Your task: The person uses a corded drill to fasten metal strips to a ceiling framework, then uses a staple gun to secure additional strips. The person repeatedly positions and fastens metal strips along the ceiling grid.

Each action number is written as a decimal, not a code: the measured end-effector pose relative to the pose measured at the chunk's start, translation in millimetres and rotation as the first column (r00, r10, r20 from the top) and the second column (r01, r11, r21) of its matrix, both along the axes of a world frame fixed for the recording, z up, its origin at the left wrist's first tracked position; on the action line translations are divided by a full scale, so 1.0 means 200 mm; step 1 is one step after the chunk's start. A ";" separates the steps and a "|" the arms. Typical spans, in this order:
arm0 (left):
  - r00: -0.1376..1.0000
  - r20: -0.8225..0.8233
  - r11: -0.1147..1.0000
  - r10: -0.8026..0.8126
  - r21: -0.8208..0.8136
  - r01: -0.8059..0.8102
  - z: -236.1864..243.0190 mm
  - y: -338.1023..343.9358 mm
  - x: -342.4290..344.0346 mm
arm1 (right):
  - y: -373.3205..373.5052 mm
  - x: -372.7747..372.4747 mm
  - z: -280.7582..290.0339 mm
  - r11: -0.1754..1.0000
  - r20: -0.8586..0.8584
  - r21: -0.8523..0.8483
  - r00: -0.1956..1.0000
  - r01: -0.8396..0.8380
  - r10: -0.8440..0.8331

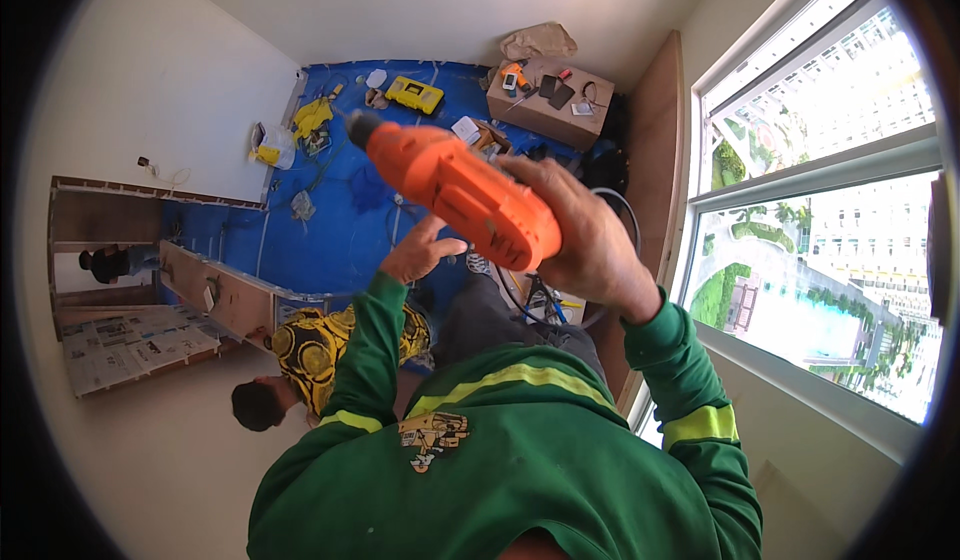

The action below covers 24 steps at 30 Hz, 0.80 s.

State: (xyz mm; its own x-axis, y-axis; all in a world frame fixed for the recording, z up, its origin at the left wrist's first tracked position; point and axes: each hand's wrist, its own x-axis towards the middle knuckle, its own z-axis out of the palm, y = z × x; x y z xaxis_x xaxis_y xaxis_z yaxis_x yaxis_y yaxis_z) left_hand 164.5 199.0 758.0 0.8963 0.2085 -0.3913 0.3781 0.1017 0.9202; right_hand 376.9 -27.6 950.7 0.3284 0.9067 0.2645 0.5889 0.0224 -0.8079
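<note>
An orange corded power drill (470, 192) is raised in front of me. Its dark chuck points to the upper left. My right hand (590, 235) wraps round the rear of the drill, and the drill body hides part of the grip. Below the drill and to its left is my left hand (415, 252). It stands apart from the drill, its fingers partly spread, and I see no object in it. A dark cord (515, 300) hangs under the drill.
Blue sheeting (350, 180) covers the floor. A yellow toolbox (413, 94) and a white bucket (272, 146) lie ahead. Tools rest on a cardboard box (550, 110). A person in a patterned shirt (315, 355) is close on my left. A window (800, 210) is on my right.
</note>
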 end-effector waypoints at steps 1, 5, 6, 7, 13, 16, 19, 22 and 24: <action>0.990 0.003 0.990 -0.141 -0.009 0.141 0.09 -0.03 0.06 | 0.04 0.00 0.05 0.995 -0.012 0.099 1.000 0.026 -0.025; 0.860 -0.021 0.860 -0.509 0.035 0.510 0.25 -0.14 0.21 | 0.06 0.02 0.27 0.940 -0.202 0.326 0.979 0.100 -0.034; 0.832 -0.047 0.830 -0.552 0.058 0.554 0.23 -0.16 0.21 | 0.04 0.01 0.32 0.926 -0.217 0.352 0.974 0.134 -0.059; 0.847 -0.066 0.845 -0.528 0.056 0.532 0.20 -0.17 0.20 | 0.03 0.02 0.36 0.919 -0.281 0.350 0.956 0.184 -0.085; 0.986 -0.007 0.986 -0.165 -0.028 0.165 0.01 -0.13 0.05 | -0.10 0.10 0.63 0.840 -0.418 0.400 0.889 0.366 -0.189; 0.983 0.168 0.996 -0.079 -0.019 0.083 0.16 -0.01 0.03 | -0.15 0.10 0.81 0.749 -0.572 0.490 0.813 0.445 -0.108; 0.959 0.277 0.990 -0.067 0.134 0.030 0.54 0.14 0.10 | -0.16 0.07 1.06 0.666 -0.596 0.569 0.800 0.482 -0.070; 0.927 0.375 0.973 -0.017 0.220 -0.071 1.03 0.28 0.23 | -0.13 0.09 1.23 0.622 -0.562 0.659 0.826 0.423 0.034; 0.803 0.592 0.949 -0.064 0.285 -0.134 1.38 0.32 0.25 | -0.08 0.07 1.29 0.571 -0.502 0.725 0.863 0.386 0.054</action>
State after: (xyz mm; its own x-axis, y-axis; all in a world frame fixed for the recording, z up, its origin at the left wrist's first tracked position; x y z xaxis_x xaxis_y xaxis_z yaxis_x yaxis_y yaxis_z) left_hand 214.9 263.8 1033.7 0.9191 0.2609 0.2954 -0.2443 -0.2111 0.9465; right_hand 391.3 -43.8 1209.1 0.7193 0.3187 0.6173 0.2541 0.7063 -0.6607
